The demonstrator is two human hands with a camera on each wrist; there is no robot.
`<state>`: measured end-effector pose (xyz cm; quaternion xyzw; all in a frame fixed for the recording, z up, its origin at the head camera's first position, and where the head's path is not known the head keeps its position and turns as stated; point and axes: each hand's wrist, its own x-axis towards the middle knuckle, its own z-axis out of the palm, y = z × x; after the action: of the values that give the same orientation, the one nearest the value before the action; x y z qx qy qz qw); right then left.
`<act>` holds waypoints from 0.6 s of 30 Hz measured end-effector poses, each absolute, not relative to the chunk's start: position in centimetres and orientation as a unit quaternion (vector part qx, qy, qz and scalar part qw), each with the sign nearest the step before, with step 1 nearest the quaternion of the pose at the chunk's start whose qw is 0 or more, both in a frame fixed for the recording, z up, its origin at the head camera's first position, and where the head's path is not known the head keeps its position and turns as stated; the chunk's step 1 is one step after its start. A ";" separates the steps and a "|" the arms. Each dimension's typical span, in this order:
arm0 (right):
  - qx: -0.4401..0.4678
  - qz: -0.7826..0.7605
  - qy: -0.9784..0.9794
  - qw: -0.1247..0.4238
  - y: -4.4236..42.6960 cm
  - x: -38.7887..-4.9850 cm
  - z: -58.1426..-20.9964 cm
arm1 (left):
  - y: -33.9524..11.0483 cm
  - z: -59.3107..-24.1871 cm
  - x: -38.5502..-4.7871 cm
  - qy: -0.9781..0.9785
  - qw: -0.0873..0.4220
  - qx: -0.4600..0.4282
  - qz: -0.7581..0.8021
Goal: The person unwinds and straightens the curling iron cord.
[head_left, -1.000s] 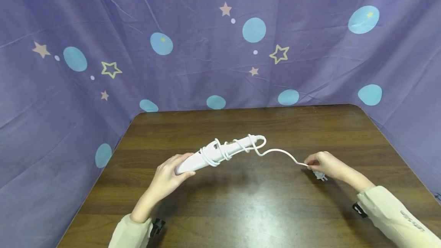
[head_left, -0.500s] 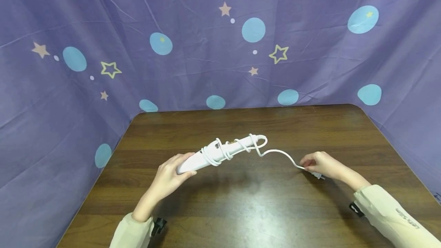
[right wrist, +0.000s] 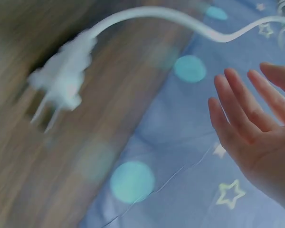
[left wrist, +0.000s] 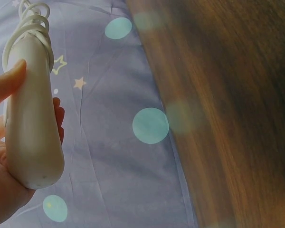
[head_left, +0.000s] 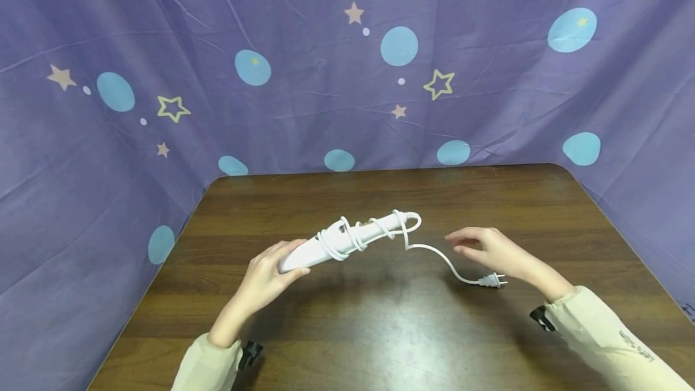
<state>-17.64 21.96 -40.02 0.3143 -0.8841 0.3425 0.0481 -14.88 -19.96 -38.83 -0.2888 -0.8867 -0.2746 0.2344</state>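
My left hand grips the broad, rounded end of a white wand-shaped electric appliance, held tilted above the table. In the left wrist view, the thumb lies along the smooth white body and fingertips show on its far side. A white cord is wound in several loops around the appliance, and its free end runs down to the right. That end carries a two-pin plug, low over the table or on it; I cannot tell which. My right hand is apart from cord and plug, its fingers extended and holding nothing.
A brown wood-grain table lies under both hands. Behind and beside it hangs a purple curtain printed with stars and blue dots. A black strap piece shows at the right wrist, another at the left.
My right hand has let go of the cord near the plug and moved up and left. The plug has dropped slightly left and now shows fully. The left hand and appliance stay nearly still.
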 end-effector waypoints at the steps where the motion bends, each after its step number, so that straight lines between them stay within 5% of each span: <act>1: 0.317 0.347 -0.881 0.051 21.5 -17.5 -39.8 | -20.0 -38.8 -14.9 -0.886 0.233 -0.289 -0.276; 18: 0.304 0.437 -0.840 0.106 15.4 -16.3 -39.6 | -20.0 -38.6 -15.0 -0.891 0.224 -0.284 -0.274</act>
<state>-16.29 15.36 -39.55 0.3043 -0.8396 0.4374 0.1060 -14.96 -19.96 -38.63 -0.2837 -0.8913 -0.2738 0.2241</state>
